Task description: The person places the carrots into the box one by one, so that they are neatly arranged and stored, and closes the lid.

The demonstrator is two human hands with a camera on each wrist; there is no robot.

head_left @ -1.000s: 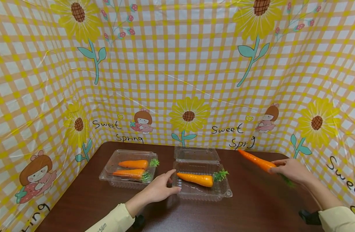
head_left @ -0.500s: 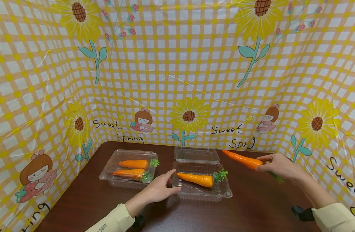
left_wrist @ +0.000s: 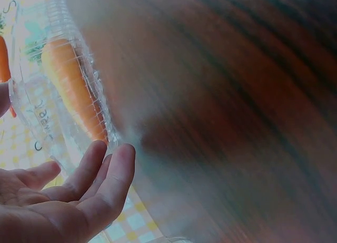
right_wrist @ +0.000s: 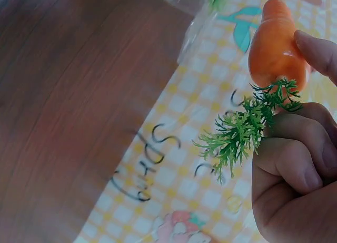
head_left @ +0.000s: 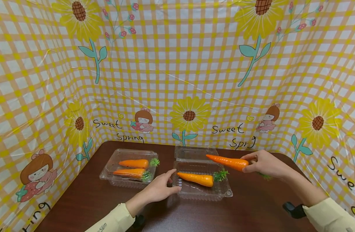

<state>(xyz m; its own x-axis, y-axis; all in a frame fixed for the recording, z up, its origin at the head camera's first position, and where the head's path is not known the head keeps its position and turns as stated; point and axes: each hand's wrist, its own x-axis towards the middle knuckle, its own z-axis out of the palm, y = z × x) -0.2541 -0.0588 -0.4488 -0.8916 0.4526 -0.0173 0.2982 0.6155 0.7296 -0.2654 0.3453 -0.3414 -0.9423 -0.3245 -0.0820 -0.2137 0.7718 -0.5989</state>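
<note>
My right hand (head_left: 259,163) pinches an orange carrot (head_left: 228,161) near its thick end, pointed end to the left, above the back right of an open clear plastic clamshell box (head_left: 194,193). The carrot's green leafy top (right_wrist: 250,122) hangs below the fingers in the right wrist view. A yellow-orange carrot (head_left: 196,179) lies inside that box, leaves to the right. My left hand (head_left: 158,188) rests at the box's left end, thumb and fingers spread along its rim. In the left wrist view, the fingertips (left_wrist: 124,153) lie right by the box wall, near the carrot's tip.
A lidded clear box (head_left: 107,174) with two carrots inside stands to the left on the dark wooden table (head_left: 252,206). The open box's lid (head_left: 196,154) is folded back. Checked sunflower cloth (head_left: 165,80) surrounds the table at the back and both sides.
My right hand has carried the orange carrot leftwards from the right side of the table to over the open box's back right. The left hand has stayed where it was.
</note>
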